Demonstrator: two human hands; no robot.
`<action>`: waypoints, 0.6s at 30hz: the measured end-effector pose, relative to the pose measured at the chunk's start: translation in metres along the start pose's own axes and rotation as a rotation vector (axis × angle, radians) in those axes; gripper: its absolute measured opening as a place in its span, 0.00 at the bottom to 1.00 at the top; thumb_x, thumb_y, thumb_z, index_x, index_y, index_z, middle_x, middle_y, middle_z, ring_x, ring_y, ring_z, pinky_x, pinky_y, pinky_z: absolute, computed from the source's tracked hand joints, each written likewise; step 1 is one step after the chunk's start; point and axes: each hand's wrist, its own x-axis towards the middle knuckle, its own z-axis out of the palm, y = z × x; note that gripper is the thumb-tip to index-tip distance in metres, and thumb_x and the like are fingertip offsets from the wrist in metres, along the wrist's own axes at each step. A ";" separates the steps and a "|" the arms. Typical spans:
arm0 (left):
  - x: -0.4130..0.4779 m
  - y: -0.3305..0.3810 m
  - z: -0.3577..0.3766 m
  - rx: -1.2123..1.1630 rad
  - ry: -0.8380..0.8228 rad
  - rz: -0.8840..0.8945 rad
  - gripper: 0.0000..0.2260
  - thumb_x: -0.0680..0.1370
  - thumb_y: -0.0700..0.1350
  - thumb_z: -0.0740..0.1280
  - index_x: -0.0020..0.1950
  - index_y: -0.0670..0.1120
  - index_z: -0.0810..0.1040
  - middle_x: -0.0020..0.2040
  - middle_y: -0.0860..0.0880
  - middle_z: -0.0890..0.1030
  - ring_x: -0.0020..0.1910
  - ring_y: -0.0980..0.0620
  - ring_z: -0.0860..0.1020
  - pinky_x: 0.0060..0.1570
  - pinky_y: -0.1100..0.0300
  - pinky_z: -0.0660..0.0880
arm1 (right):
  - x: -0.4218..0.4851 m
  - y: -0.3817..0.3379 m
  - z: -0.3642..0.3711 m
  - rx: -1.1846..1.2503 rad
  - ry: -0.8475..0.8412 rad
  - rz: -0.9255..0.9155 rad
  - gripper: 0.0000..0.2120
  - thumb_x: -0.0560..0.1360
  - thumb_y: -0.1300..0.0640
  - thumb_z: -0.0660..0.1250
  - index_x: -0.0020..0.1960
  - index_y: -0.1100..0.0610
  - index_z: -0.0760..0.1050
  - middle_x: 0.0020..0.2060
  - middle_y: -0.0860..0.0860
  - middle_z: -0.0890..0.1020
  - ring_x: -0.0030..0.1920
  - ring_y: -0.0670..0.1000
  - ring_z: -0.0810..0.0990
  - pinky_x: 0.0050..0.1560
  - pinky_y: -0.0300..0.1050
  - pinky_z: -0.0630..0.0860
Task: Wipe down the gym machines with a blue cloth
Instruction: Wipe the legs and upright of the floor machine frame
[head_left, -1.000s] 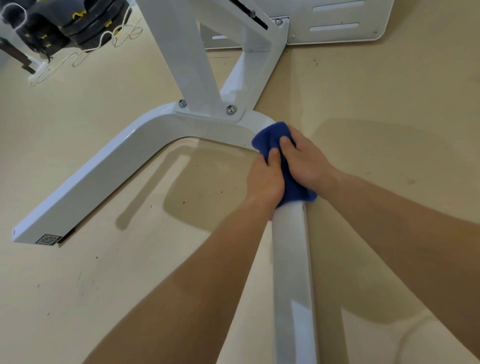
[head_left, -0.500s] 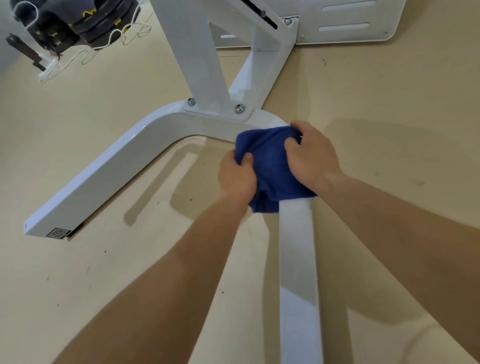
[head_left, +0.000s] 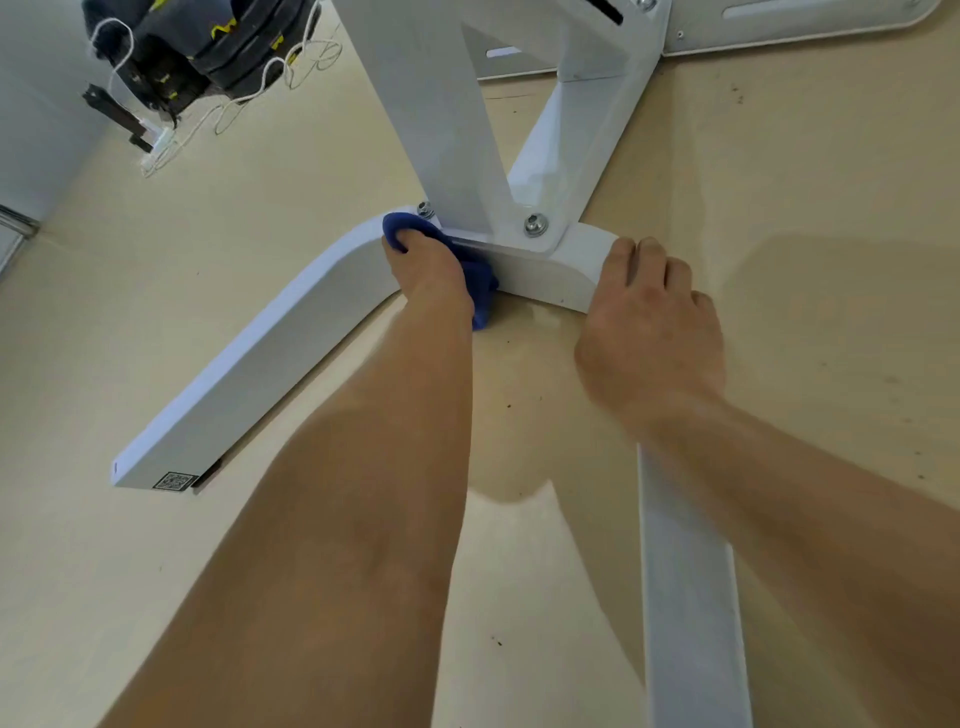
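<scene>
The white gym machine base (head_left: 270, 364) is a curved floor bar with one leg running to the lower left and another leg (head_left: 685, 597) running toward me. My left hand (head_left: 428, 273) grips the blue cloth (head_left: 480, 291) and presses it on the bend of the bar, just below a bolt (head_left: 426, 209). The hand covers most of the cloth. My right hand (head_left: 649, 327) lies on the right side of the bend, its fingers curled over the bar's far edge. It is not touching the cloth.
A white upright post (head_left: 431, 104) and a brace (head_left: 561, 135) rise from the bolted plate behind my hands. A flat white machine plate (head_left: 779, 26) lies on the beige floor at the top right. Dark gear (head_left: 208, 47) with a loose white cord (head_left: 218, 114) sits at the top left by the wall.
My left hand took the cloth from both hands and slid it left along the bend to the bolt. My right hand let go of the cloth and now holds the bar.
</scene>
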 end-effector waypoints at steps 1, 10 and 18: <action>0.018 -0.005 0.012 -0.027 -0.003 -0.046 0.20 0.74 0.55 0.52 0.60 0.50 0.73 0.59 0.45 0.81 0.55 0.44 0.80 0.55 0.50 0.74 | 0.000 -0.001 0.000 -0.009 -0.018 0.000 0.30 0.76 0.59 0.53 0.76 0.65 0.54 0.71 0.62 0.64 0.64 0.61 0.69 0.57 0.54 0.71; -0.057 -0.041 0.036 -0.293 -0.225 -0.264 0.22 0.74 0.62 0.63 0.64 0.52 0.74 0.60 0.48 0.80 0.57 0.45 0.78 0.57 0.47 0.76 | 0.001 0.000 -0.004 -0.009 -0.072 -0.018 0.31 0.77 0.58 0.55 0.77 0.65 0.51 0.74 0.62 0.60 0.68 0.61 0.67 0.62 0.54 0.69; 0.100 -0.042 0.017 -0.277 -0.003 -0.201 0.39 0.59 0.65 0.66 0.71 0.62 0.68 0.69 0.63 0.72 0.64 0.57 0.75 0.61 0.55 0.70 | 0.001 -0.002 -0.005 -0.040 -0.075 0.003 0.32 0.73 0.60 0.48 0.77 0.66 0.55 0.72 0.63 0.64 0.65 0.64 0.68 0.58 0.56 0.70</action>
